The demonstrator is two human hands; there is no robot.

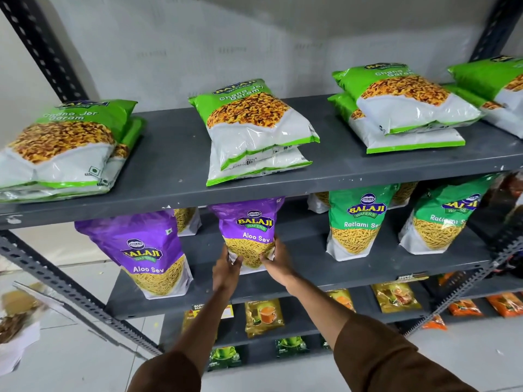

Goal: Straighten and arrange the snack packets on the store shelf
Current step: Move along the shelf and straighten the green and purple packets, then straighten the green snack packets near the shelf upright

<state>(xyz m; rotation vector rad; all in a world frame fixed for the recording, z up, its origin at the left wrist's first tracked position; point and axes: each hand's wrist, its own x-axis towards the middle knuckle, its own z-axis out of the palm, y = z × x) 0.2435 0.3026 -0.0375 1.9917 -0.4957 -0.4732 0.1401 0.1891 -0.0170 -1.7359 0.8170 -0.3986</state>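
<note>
Purple packet [247, 230]: an Aloo Sev pack standing upright on the middle shelf [311, 267], near its front edge, roughly centre.
Left hand [226, 268]: clasps the packet's lower left corner, fingers wrapped onto the front.
Right hand [276, 258]: clasps the lower right side of the same packet, thumb on the front, fingers behind.
Second purple packet [147, 250]: left of the held one and apart from it, upright, leaning a little, at the shelf's front edge.
Green Ratlami packets [356, 222]: two upright on the right half of the middle shelf, with more packs partly hidden behind.
Top shelf [175, 154]: grey metal, carrying flat stacks of green and white packets [254, 123] at left, centre and right, each stack slightly askew.
Lower shelves [263, 315]: small yellow, orange and dark green packs, upright.
Sleeves [382, 355]: brown, covering both forearms near the camera.
</note>
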